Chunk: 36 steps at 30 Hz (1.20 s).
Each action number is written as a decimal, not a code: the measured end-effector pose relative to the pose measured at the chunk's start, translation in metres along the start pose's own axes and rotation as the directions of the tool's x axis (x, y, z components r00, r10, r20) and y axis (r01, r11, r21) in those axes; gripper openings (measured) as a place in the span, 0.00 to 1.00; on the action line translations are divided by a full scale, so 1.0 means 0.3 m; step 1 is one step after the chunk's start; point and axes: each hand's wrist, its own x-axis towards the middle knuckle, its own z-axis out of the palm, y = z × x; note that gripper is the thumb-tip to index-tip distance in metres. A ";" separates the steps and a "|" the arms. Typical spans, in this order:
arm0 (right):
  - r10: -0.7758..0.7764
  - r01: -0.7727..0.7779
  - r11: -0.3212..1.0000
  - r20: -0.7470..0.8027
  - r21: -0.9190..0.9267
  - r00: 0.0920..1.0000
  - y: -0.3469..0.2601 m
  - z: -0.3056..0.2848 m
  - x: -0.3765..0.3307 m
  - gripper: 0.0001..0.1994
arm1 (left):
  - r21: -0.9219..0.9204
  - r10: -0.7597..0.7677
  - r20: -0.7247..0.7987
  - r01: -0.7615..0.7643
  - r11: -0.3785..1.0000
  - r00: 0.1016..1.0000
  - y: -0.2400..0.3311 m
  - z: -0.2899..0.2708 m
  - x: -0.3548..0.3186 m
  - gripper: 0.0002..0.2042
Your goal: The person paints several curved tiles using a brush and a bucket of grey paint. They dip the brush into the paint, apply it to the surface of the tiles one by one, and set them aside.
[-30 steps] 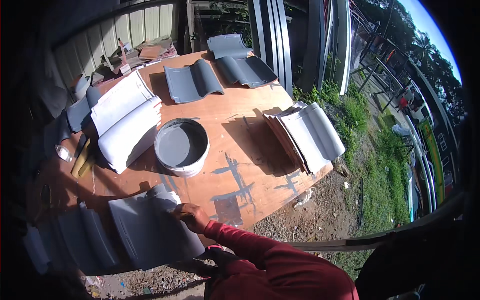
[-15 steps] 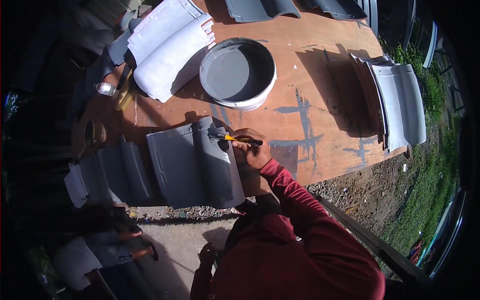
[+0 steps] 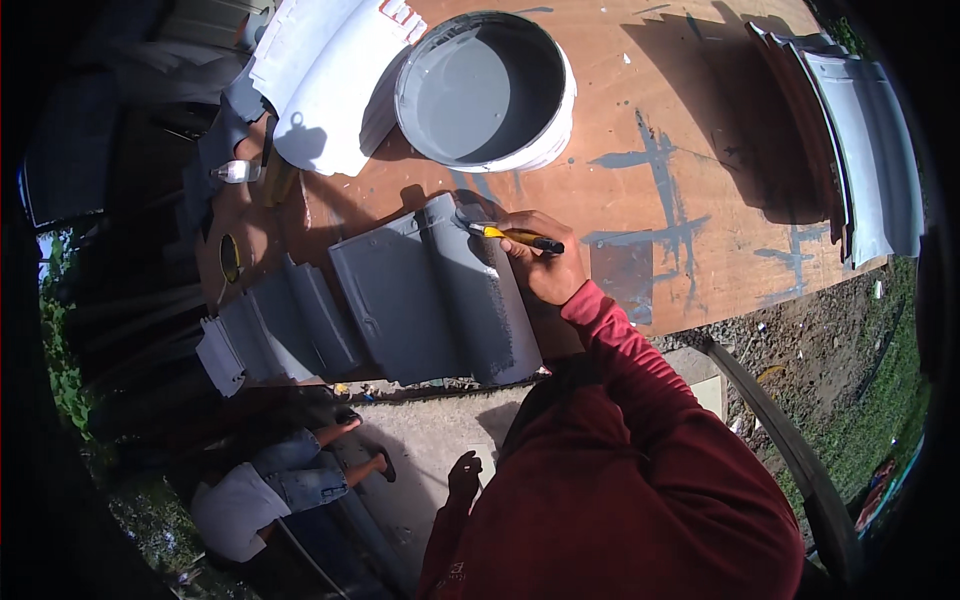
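A yellow-handled brush [image 3: 505, 235] was gripped in the right hand [image 3: 545, 265], bristles at the grey roof tile [image 3: 430, 295] just left of the fingers; most looked coated. The left hand [image 3: 463, 478] hung loosely open.

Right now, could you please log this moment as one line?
right hand: holds paintbrush | brush on grey roof tile | left hand: hangs free | paint bucket: behind tile
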 end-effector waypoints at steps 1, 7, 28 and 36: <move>-0.028 0.030 0.999 0.072 -0.036 0.997 0.018 -0.001 -0.005 0.09 | 0.007 0.008 0.011 -0.008 1.000 1.000 0.017 -0.007 0.011 0.20; 0.196 -0.195 0.978 -0.002 0.080 0.981 0.019 -0.048 -0.072 0.07 | 0.086 0.007 0.043 -0.011 0.996 0.999 0.116 -0.006 0.072 0.21; 0.310 -0.289 0.928 -0.058 0.234 0.949 0.132 -0.058 0.073 0.08 | 0.224 0.024 0.007 -0.025 0.974 1.000 0.168 -0.011 0.021 0.21; 0.570 -0.566 0.804 0.038 0.183 0.821 0.083 -0.133 -0.194 0.06 | 0.279 -0.009 0.035 -0.001 0.960 0.999 0.244 0.009 -0.003 0.20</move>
